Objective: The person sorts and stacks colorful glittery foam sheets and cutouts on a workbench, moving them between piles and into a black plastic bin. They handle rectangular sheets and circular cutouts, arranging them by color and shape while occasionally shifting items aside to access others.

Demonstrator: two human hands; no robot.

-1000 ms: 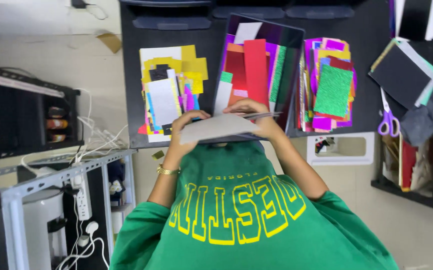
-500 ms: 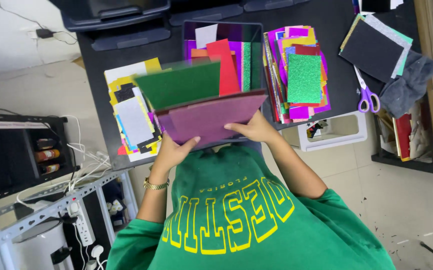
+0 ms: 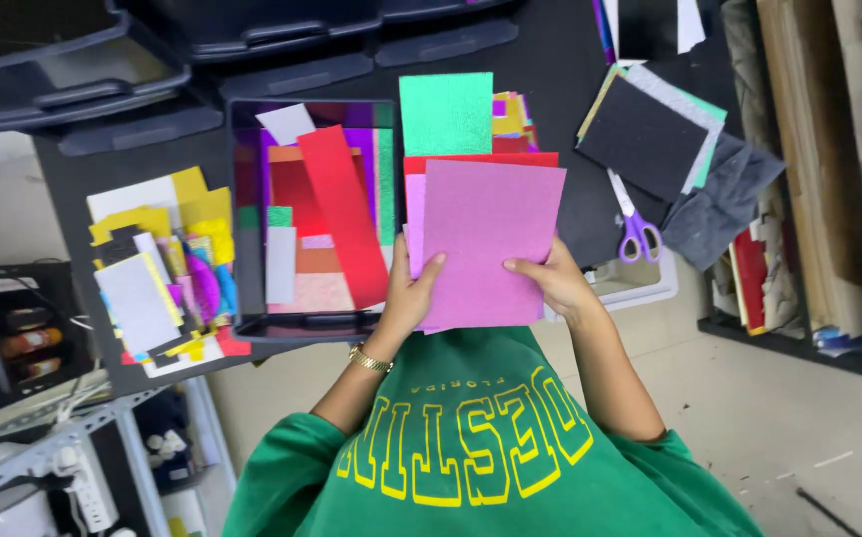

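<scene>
Pink glitter sheet (image 3: 490, 244): top of a small stack held flat at the middle of the frame, a red sheet's edge (image 3: 480, 159) showing above it.
Left hand (image 3: 409, 296): clasps the stack's lower left edge, thumb on top of the pink, a gold bracelet (image 3: 369, 359) at the wrist.
Right hand (image 3: 553, 283): clasps the lower right edge, thumb lying across the pink face.
Change: half a second ago the stack was tipped up with a green sheet on top, in front of the tray; now it lies level and to the right, over the pile there, pink side up.
Green glitter sheet (image 3: 446, 112): lies on the table just above the held stack, free of both hands.
Black tray (image 3: 244, 214): left of the hands, full of loose coloured pieces.
Purple scissors (image 3: 634, 224): on the table, right of centre, untouched.
Meaning: the sorting looks mid-way, one sheet laid off and the rest in hand.
</scene>
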